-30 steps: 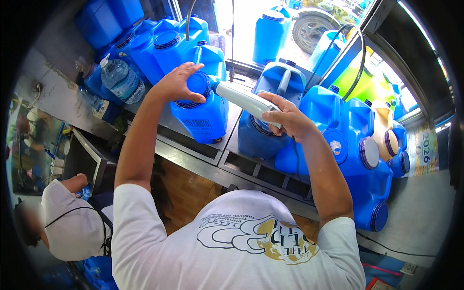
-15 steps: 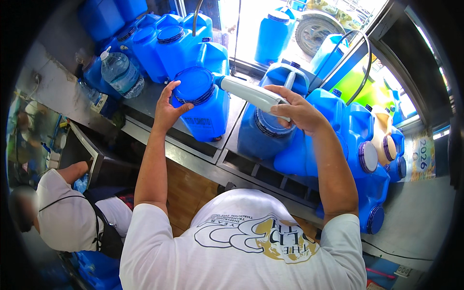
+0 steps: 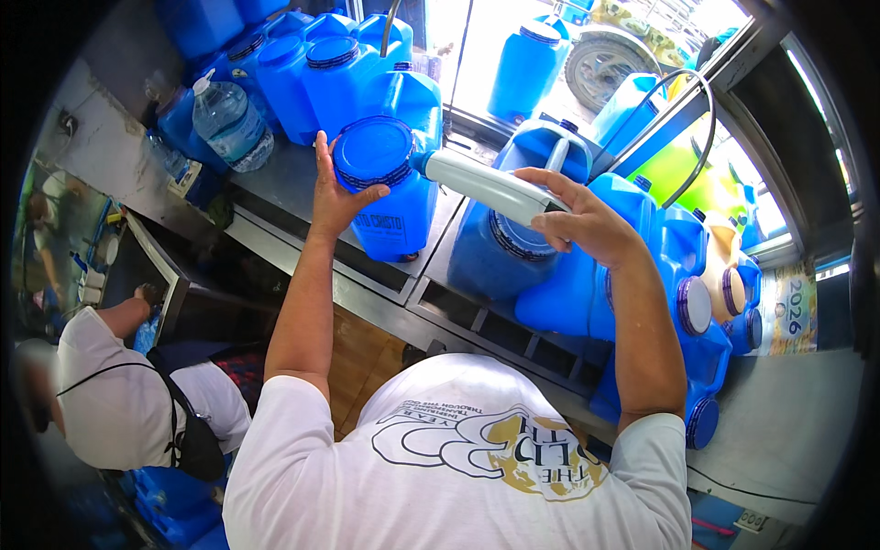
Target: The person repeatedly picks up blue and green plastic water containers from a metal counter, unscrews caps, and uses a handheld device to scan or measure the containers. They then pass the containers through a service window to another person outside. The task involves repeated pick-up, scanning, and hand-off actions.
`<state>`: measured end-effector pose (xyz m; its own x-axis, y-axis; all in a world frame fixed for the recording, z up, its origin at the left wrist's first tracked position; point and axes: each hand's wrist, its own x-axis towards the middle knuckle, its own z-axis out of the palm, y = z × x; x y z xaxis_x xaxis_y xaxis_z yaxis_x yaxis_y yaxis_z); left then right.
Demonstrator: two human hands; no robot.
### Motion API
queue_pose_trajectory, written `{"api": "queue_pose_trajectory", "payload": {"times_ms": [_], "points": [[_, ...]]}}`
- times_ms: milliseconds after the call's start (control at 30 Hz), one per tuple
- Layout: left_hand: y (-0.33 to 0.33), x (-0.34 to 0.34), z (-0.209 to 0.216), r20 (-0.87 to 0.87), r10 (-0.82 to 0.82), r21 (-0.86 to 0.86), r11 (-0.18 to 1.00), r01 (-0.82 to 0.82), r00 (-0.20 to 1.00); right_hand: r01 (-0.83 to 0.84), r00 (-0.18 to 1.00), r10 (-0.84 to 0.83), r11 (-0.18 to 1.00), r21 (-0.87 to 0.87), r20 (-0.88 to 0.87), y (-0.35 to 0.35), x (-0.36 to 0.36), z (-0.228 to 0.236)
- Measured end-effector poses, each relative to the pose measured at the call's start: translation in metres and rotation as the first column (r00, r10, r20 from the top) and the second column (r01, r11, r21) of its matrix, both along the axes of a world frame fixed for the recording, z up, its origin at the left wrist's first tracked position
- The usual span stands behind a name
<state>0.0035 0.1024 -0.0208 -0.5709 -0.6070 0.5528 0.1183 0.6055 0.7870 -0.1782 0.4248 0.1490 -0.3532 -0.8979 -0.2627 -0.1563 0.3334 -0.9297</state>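
A blue water jug [image 3: 403, 213] with a wide round blue cap [image 3: 374, 149] stands on the metal counter in front of me. A dark band runs around the cap's edge. My left hand [image 3: 343, 188] curves around the cap's near left side, fingers up along its edge and thumb across the front. In my right hand [image 3: 591, 220] is a pale grey heat gun [image 3: 484, 188], held level by its rear end. Its blue nozzle points left, close against the right side of the cap. Beneath the gun stands another blue jug [image 3: 504, 261], partly covered by it.
Several blue jugs [image 3: 332, 82] crowd the back left beside a clear plastic bottle [image 3: 229, 124]. More jugs [image 3: 587, 293] lie or stand on the right, one of them beige [image 3: 724, 261]. At lower left, a person in a white shirt [image 3: 110, 394] bends toward a dark cabinet.
My left thumb has moved right along the front of the cap, and its fingers are straighter. The heat gun stays at the cap's right side. The whole view has shifted slightly.
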Motion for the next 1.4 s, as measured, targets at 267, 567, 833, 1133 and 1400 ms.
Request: {"api": "queue_pose_trajectory", "payload": {"times_ms": [267, 567, 833, 1133, 1400], "points": [[0.021, -0.002, 0.005, 0.062, 0.244, -0.153, 0.96, -0.233, 0.968, -0.017, 0.997, 0.016, 1.0, -0.016, -0.073, -0.001, 0.002, 0.006], [0.056, -0.032, 0.002, 0.021, 0.584, -0.232, 0.792, -0.565, 0.811, 0.02, 0.999, -0.022, 0.999, -0.041, -0.042, 0.005, -0.009, -0.004], [0.054, -0.031, 0.001, -0.036, 0.566, -0.216, 0.8, -0.56, 0.823, -0.03, 0.993, 0.035, 0.999, 0.039, -0.113, 0.002, -0.01, 0.004], [0.049, -0.024, -0.005, -0.052, 0.496, -0.18, 0.849, -0.497, 0.867, -0.085, 0.981, 0.095, 0.994, 0.068, -0.168, -0.01, 0.001, 0.014], [0.027, -0.004, -0.015, -0.098, 0.274, 0.051, 0.961, -0.27, 0.957, -0.207, 0.929, 0.234, 0.971, 0.124, -0.286, -0.033, 0.017, 0.026]]}}
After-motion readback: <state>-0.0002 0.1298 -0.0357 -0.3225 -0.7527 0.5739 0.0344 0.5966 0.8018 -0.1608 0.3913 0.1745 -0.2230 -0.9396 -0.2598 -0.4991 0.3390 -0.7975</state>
